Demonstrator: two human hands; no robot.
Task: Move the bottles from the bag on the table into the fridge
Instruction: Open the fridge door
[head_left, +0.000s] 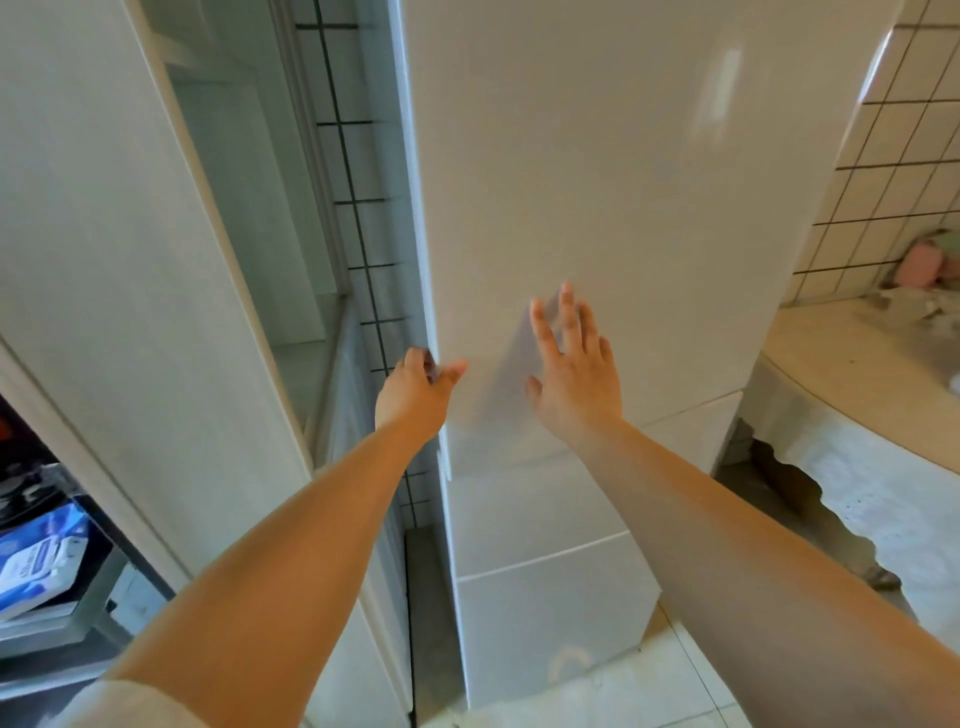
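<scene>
No readable text anywhere. Only candidate: blue-and-white package (39, 561) on the shelf far down-left of the left hand (415, 395). It has print on it, too blurred to make out any letters or numbers. Fridge door (597, 182) that the right hand (574, 374) lies flat on: no visible label, brand or sign. Faint curved mark (569, 662) on the lowest fridge drawer front, well below both hands; can't tell whether it's a logo or a reflection.
</scene>
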